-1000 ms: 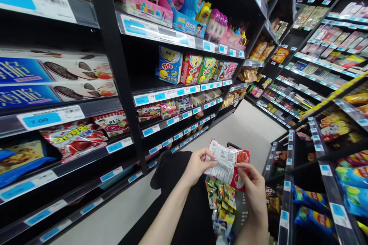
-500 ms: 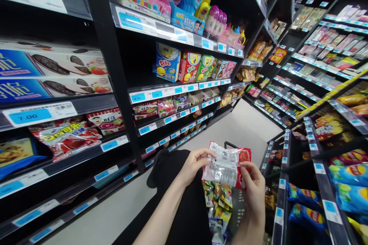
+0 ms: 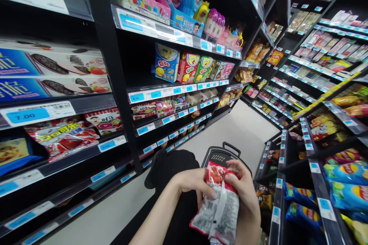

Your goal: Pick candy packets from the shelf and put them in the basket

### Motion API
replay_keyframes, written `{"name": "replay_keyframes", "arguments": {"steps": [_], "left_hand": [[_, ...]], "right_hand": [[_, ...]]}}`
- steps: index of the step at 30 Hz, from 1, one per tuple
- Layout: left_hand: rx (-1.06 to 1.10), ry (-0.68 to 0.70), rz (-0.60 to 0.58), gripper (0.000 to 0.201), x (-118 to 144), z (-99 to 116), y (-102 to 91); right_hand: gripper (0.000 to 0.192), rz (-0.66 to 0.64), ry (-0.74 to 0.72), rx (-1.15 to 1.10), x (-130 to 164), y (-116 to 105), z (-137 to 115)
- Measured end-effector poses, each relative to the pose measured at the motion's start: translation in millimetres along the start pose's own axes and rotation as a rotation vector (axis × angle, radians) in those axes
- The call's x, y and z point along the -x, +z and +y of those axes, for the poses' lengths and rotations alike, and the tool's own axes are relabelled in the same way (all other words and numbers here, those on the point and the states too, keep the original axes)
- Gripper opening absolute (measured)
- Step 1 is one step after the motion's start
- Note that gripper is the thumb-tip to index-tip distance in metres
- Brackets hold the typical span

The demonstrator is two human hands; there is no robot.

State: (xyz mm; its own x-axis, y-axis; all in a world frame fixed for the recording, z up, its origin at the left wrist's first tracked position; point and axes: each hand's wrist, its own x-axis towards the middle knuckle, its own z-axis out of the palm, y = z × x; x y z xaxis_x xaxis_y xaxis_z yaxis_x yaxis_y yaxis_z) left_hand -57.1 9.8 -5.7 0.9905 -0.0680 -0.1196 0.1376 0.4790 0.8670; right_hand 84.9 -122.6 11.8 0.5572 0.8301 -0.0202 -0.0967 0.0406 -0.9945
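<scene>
Shop shelving [image 3: 161, 93] flanks both sides of the aisle. Left hand [image 3: 191, 182] and right hand [image 3: 244, 191] both close around a red-and-white snack packet [image 3: 218, 208], held above the black basket [image 3: 220, 155].

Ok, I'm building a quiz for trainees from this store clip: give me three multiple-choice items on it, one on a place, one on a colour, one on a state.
1. Where is the basket? A on a shelf B on the floor beyond the hands C on a counter
2. The price tags are mainly: A blue B green C orange
3. The packet is: A on the floor B shelved C held in both hands

B: its black rim shows just past the hands.
A: blue fields with white.
C: the left hand and right hand grip it.
</scene>
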Motion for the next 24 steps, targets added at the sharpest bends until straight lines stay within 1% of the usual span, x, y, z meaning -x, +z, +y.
{"name": "replay_keyframes", "arguments": {"steps": [2,4,6,7,9,11,13,15,16,17,18,20,22,23,24], "left_hand": [[-0.026,0.067,0.1,0.036,-4.7,0.9,4.8],[0.08,0.177,0.202,0.041,-9.2,1.1,7.5],[0.212,0.286,0.31,0.046,-13.0,0.3,7.3],[0.263,0.335,0.37,0.047,-14.8,-0.2,6.3],[0.334,0.432,0.488,0.046,-18.2,-0.9,3.3],[0.397,0.519,0.592,0.046,-21.3,-0.7,0.4],[0.444,0.578,0.665,0.046,-23.8,0.1,-1.1],[0.474,0.609,0.707,0.045,-25.2,0.9,-1.1],[0.484,0.62,0.719,0.044,-25.6,1.0,-0.7],[0.49,0.628,0.726,0.043,-25.8,1.1,-0.1],[0.493,0.634,0.729,0.042,-25.8,1.0,0.5],[0.494,0.64,0.721,0.041,-25.0,0.9,1.9],[0.496,0.647,0.698,0.043,-22.8,1.7,3.1],[0.5,0.651,0.684,0.044,-21.1,2.6,3.4],[0.501,0.66,0.666,0.048,-19.1,3.7,3.6]], "right_hand": [[0.039,0.057,-0.02,0.007,-5.1,2.7,1.3],[0.036,0.138,-0.039,0.002,-8.0,0.2,3.8],[0.038,0.188,-0.065,-0.039,-8.4,-6.1,7.5],[0.041,0.187,-0.085,-0.076,-8.1,-9.0,9.3],[0.048,0.128,-0.137,-0.154,-7.5,-10.4,11.8],[0.056,0.042,-0.184,-0.193,-8.0,-2.8,11.9],[0.069,-0.017,-0.212,-0.18,-10.1,12.5,10.0],[0.082,-0.002,-0.25,-0.143,-13.6,29.3,8.3],[0.086,0.034,-0.282,-0.122,-15.5,36.0,8.2],[0.086,0.085,-0.319,-0.092,-17.4,40.7,8.8],[0.081,0.146,-0.358,-0.056,-19.0,43.0,10.1],[0.057,0.262,-0.419,0.022,-21.1,41.1,14.2],[0.029,0.347,-0.45,0.078,-21.7,33.4,19.1],[0.02,0.379,-0.459,0.088,-21.5,28.8,21.2],[0.015,0.409,-0.468,0.087,-21.0,24.2,22.8]]}}
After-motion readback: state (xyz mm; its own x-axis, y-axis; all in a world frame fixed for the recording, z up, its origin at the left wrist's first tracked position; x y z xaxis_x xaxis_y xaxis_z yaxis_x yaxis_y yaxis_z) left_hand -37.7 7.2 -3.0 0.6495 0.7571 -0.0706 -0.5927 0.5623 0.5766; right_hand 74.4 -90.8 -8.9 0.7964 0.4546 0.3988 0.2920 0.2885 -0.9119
